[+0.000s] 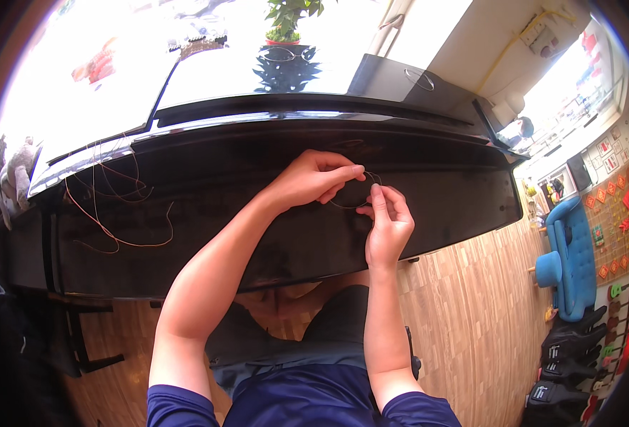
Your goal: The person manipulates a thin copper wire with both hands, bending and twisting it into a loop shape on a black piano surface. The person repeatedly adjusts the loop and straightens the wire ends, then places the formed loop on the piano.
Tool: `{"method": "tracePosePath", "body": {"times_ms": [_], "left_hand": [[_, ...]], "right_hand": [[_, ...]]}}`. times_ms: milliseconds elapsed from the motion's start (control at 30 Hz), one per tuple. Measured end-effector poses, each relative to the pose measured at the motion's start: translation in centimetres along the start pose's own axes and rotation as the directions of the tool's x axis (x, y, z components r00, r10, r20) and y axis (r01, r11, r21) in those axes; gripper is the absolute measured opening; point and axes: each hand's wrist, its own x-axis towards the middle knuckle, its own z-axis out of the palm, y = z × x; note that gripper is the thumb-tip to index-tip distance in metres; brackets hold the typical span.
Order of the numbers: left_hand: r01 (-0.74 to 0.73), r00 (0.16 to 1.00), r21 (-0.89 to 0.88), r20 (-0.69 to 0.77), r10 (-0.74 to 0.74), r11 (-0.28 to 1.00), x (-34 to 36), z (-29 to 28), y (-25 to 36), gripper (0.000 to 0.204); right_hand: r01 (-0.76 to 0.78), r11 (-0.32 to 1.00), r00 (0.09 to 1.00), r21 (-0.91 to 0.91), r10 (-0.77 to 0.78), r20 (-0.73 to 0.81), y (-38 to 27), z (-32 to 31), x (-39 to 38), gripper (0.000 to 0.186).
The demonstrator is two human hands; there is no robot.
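Observation:
Both my hands hold a thin metal string point(339, 207) bent into a loop over the dark piano lid point(257, 235). My left hand point(321, 176) is closed, pinching the string at the loop's upper side between thumb and index finger. Just to its right and a little nearer, my right hand point(389, 224) is closed on the loop's right side, thumb up against the curled fingers. The string is so thin that its ends cannot be made out. Several loose copper-coloured strings point(119, 243) lie tangled on the lid's left part.
On the piano top stand a potted plant point(283, 32) and a coiled string point(420, 80). What looks like a guitar headstock point(199, 47) shows far left, near a grey plush toy point(19, 167). A blue sofa point(574, 263) and black bags point(567, 356) are at the right.

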Motion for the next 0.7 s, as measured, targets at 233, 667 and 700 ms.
{"method": "tracePosePath", "body": {"times_ms": [233,667,700], "left_hand": [[-0.096,0.994,-0.06,0.039,0.098,0.994,0.5,-0.5,-1.2,0.035],[-0.103,0.994,0.144,0.042,0.098,0.984,-0.4,0.4,-1.7,0.026],[-0.101,0.995,0.16,0.04,0.096,0.982,-0.4,0.5,-1.7,0.026]], "right_hand": [[-0.043,0.994,0.999,0.098,0.045,-0.013,0.2,-0.2,0.3,0.017],[-0.011,1.0,0.991,-0.027,0.007,-0.132,-0.1,-0.6,-0.7,0.017],[-0.021,1.0,0.992,-0.017,0.018,-0.126,-0.1,-0.6,-0.8,0.017]]}}
